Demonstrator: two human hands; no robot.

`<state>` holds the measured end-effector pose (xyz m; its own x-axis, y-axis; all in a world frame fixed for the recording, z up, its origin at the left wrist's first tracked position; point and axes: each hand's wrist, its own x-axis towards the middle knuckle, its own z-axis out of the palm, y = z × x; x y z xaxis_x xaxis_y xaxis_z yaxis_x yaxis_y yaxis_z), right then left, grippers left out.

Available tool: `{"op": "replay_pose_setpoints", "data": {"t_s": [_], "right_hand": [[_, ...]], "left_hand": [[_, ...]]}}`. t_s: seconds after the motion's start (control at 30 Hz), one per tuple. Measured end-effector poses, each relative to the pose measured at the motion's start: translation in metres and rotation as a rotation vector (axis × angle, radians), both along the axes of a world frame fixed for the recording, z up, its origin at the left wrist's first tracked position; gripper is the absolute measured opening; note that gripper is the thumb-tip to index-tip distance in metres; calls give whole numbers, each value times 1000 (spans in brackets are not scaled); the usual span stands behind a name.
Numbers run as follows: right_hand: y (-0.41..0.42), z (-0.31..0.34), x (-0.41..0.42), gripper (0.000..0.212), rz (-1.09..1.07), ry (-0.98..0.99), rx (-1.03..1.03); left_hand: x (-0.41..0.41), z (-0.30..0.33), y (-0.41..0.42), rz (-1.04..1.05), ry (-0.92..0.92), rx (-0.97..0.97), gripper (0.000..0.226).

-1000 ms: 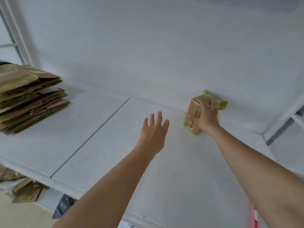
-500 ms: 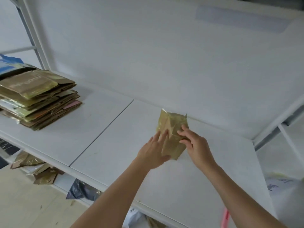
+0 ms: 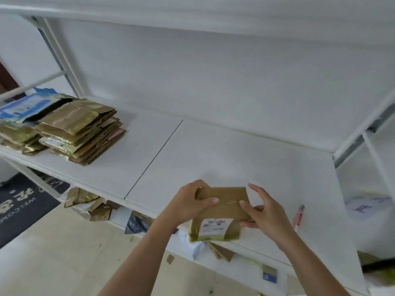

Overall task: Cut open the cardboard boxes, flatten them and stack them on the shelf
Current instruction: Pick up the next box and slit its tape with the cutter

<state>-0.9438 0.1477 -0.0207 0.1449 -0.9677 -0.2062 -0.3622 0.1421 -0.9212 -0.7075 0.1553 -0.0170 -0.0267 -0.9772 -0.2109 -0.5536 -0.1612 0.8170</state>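
Note:
A small taped brown cardboard box (image 3: pixel 222 212) with a white shipping label on its near face is held over the front edge of the white shelf (image 3: pixel 235 159). My left hand (image 3: pixel 190 202) grips its left top edge, thumb lying across the top. My right hand (image 3: pixel 261 207) holds its right side, thumb on the top seam and fingers underneath. A pink utility knife (image 3: pixel 298 216) lies on the shelf just right of my right hand. A stack of flattened cardboard boxes (image 3: pixel 72 129) sits at the shelf's left end.
Torn cardboard scraps (image 3: pixel 89 205) and a dark plastic bag (image 3: pixel 139 221) lie on the lower shelf. White parcel bags (image 3: pixel 367 212) sit at the right. A dark welcome mat (image 3: pixel 23 201) lies on the floor at the left. Shelf uprights stand at both sides.
The box was taken from the back of the shelf by my right hand, then gripped with both hands and pulled to the front edge. The view has tilted down and back.

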Motion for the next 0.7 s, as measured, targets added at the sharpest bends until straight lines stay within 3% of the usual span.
{"op": "replay_pose_setpoints", "data": {"t_s": [0.07, 0.17, 0.27, 0.37, 0.47, 0.53, 0.7], "right_hand": [[13, -4, 3, 47, -4, 29, -6], [15, 0, 8, 42, -62, 63, -47], [19, 2, 14, 38, -152, 64, -72], [30, -8, 11, 37, -235, 89, -175], [39, -21, 0, 41, -220, 215, -209], [42, -28, -6, 46, -174, 257, -174], [14, -24, -27, 38, -106, 117, 2]], "left_hand": [[1, -6, 7, 10, 27, 21, 41], [-9, -3, 6, 183, 84, 5, 63], [-27, 1, 2, 314, 75, -55, 62], [-35, -2, 0, 256, 80, -112, 63], [-36, -11, 3, 169, 203, -67, 59], [-37, -16, 5, 162, 250, -50, 56], [-49, -16, -8, 228, 193, -57, 51]]}}
